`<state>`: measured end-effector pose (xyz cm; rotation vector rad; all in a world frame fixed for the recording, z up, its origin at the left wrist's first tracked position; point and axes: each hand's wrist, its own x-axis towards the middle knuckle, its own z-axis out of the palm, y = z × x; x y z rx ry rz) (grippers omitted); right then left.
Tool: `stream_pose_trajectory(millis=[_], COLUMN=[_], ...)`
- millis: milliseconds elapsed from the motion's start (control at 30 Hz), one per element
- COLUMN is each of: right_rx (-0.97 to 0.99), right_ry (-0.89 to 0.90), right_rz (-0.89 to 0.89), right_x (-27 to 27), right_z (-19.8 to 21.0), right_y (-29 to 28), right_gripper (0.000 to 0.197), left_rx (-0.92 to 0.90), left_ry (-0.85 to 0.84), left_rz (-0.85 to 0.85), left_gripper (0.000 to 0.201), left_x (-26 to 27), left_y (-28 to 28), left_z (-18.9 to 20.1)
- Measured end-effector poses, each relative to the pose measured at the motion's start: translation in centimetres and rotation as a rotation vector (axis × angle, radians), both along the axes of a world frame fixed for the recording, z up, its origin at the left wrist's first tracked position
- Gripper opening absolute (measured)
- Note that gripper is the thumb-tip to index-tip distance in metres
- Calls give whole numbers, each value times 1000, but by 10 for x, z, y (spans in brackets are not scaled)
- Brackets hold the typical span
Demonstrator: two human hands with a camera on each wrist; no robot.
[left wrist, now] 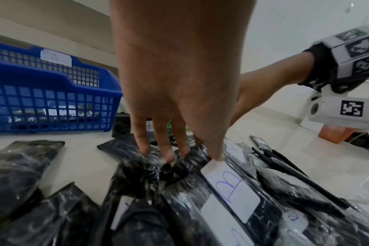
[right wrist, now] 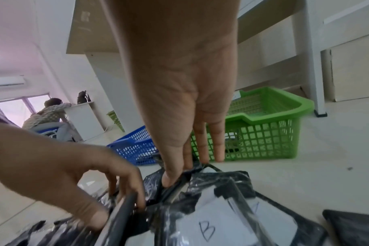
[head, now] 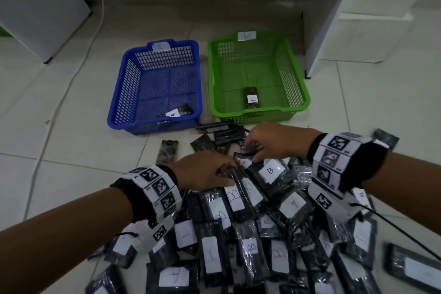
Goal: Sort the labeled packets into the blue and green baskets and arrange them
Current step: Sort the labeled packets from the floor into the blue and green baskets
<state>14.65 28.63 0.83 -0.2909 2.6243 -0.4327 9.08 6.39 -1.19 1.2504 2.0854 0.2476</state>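
A heap of black plastic-wrapped packets (head: 250,222), each bearing a white label marked A or B, lies spread over the tiled floor (head: 59,102) in front of the person. Beyond the heap stand two mesh baskets side by side, close but not touching: the blue basket (head: 124,93) on the left, with a white tag marked A on its far wall, and the green basket (head: 296,74) on the right, whose tag is too blurred to read with confidence. One packet labelled A (head: 175,113) lies in the near right corner of the blue basket; one packet labelled B (head: 251,98) lies near the front middle of the green one.

Both hands are down on the far edge of the heap, close together. The left hand (head: 202,170) has its thumb and fingers closed around the top end of a long packet labelled B (head: 235,194); the left wrist view shows the thumb tip pressing at the upper edge of its white label (left wrist: 230,188) while the other fingers (left wrist: 164,149) dip into the crinkled wrap beside it. The right hand (head: 272,142) pinches the upper edge of another packet (head: 245,160) between thumb and fingers; in the right wrist view the thumb (right wrist: 173,169) presses into the wrap, with a B label (right wrist: 206,231) lower down. Each wrist carries a black band with white marker blocks (head: 334,164).
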Motion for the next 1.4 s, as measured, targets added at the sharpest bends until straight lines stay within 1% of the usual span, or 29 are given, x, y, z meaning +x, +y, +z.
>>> stream_pose_trajectory(millis=[67, 167, 233, 300, 367, 500, 567, 633, 733, 800, 867, 967, 1033, 1100, 1167, 1233, 1267, 1300, 1333, 1400], right_rx=[72, 107, 105, 76, 65, 96, 79, 91, 223, 229, 162, -72, -256, -429, -600, -686, -670, -611, -516, -263], right_ry=[-63, -130, -124, -120, -120, -234, -268, -302, -387, -397, -389, -418, -370, -302, -218, -82, 19, 126, 215, 298], right_rz=[30, 48, 45, 7, 8, 70, 52, 58, 95, 68, -3, -172, -305, -465, -662, -857, -944, -1009, -1031, -965], right_x=[4, 12, 16, 15, 11, 11, 13, 14, 12, 7, -3, -21, -31, -40, -50, -60, -66, -70, -73, -79], right_z=[-10, -18, -18, -17, -18, -17, -18, -20, -17, -6, 13, 44, 62, 69, 64, 50, 41, 33, 24, 8], right_y=[-1, 1, 3, 7, 11, 12, 10, 8, 10, 17, 29, 56, 78, 99, 111, 116, 118, 118, 119, 122], right_gripper=[34, 36, 37, 39, 41, 40, 41, 46, 48, 47, 45, 36, 32, 30, 25, 19, 18, 19, 21, 31], left_rx=[39, 68, 88, 126, 206, 403, 463, 507, 566, 578, 595, 663, 701, 704, 700, 703, 700, 692, 683, 667], left_ry=[-55, -181, -236, -298, -332, -291, -258, -234, -213, -193, -190, -203, -193, -162, -127, -99, -79, -54, -29, 22], left_rz=[83, 164, 217, 307, 413, 651, 739, 824, 927, 980, 1023, 1103, 1131, 1150, 1166, 1176, 1179, 1173, 1157, 1100], left_gripper=[40, 24, 10, 5, 5, 23, 21, 21, 24, 22, 18, 19, 18, 20, 22, 21, 20, 20, 19, 16], left_x=[2, -3, -13, -28, -43, -61, -66, -69, -71, -73, -74, -81, -87, -94, -100, -106, -108, -108, -109, -109], left_y=[0, 1, -2, -6, -8, -4, 3, 12, 26, 34, 41, 51, 58, 64, 69, 75, 79, 80, 81, 84], left_z=[-2, 4, 10, 18, 29, 47, 52, 52, 49, 42, 37, 33, 30, 26, 21, 14, 10, 8, 5, -1])
